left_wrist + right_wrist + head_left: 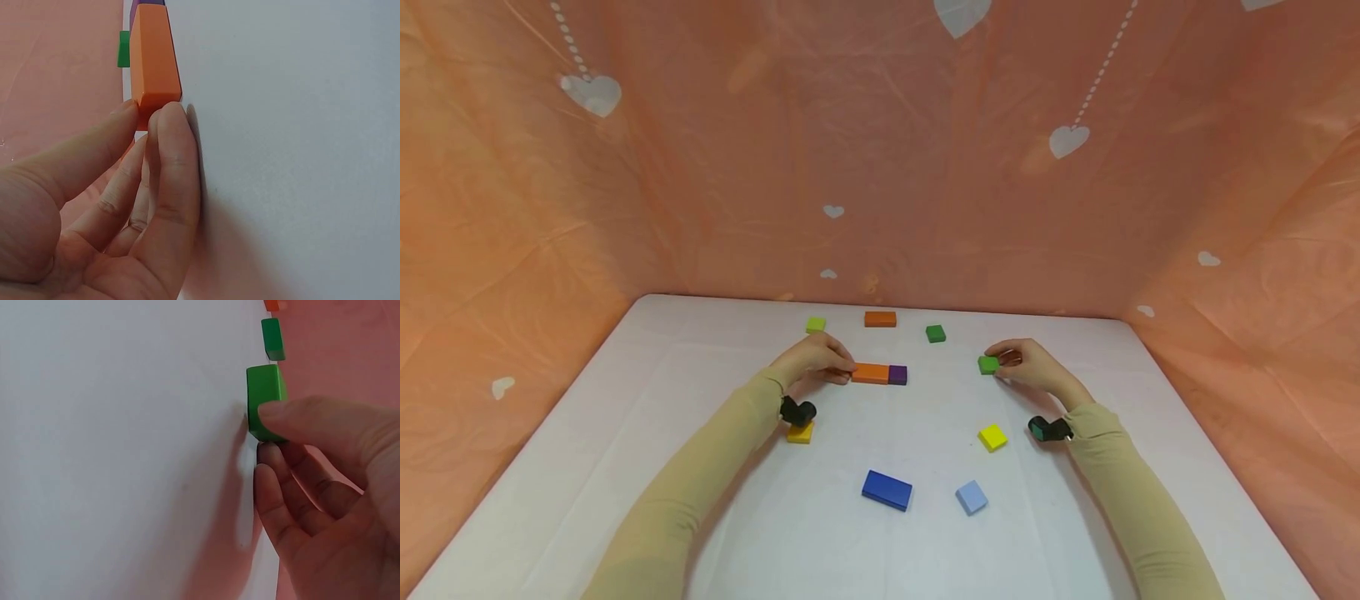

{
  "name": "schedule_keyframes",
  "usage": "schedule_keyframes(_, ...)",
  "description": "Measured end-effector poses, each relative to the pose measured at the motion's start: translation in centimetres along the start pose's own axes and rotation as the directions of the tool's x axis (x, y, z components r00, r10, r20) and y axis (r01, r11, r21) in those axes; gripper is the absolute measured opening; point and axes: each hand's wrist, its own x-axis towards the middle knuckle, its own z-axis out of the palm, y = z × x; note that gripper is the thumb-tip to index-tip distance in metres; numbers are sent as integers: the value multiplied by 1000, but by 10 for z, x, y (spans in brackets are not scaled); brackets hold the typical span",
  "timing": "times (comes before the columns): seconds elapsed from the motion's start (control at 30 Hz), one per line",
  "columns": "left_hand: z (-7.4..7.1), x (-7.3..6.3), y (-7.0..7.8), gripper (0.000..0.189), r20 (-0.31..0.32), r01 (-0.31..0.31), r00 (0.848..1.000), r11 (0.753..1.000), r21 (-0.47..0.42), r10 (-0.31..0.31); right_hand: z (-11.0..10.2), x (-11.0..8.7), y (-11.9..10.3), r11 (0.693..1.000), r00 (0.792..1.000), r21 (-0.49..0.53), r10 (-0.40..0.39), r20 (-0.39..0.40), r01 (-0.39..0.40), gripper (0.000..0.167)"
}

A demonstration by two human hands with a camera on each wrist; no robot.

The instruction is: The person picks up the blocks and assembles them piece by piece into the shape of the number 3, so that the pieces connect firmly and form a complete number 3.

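My left hand (817,357) pinches the left end of an orange rectangular block (870,374) between thumb and fingers. Right up against that block's other end lies a small purple block (898,376). In the left wrist view, thumb and fingertips meet at the near end of the orange block (157,53). Off to the right, my right hand (1033,367) holds a bright green square block (988,365). The thumb lies over the green block (262,387) in the right wrist view, with the fingers curled beneath.
Along the back of the white table lie a lime block (816,324), another orange block (880,319) and a dark green block (936,333). Nearer are a yellow-orange block (800,433) below the left wrist, a yellow block (992,437), a dark blue block (887,490) and a light blue block (972,497).
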Motion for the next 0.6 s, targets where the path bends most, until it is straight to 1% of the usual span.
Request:
schedule_keyframes(0.2,0,2,-2,21,-1,5,1000,1000,4,-5,1,0,0,1000,1000,-11,8,-8,-8,35)
schedule_keyframes(0.33,0,3,-2,21,1,5,1000,1000,5,-5,2,-2,0,1000,1000,0,20,-8,-20,35)
schedule_keyframes(0.5,-1,4,-2,22,1,7,1000,1000,-5,-7,1,-4,-1,1000,1000,7,5,0,-5,36)
schedule_keyframes(0.6,-1,3,-2,22,-1,3,1000,1000,6,-3,0,-4,-2,1000,1000,8,-6,-1,6,36)
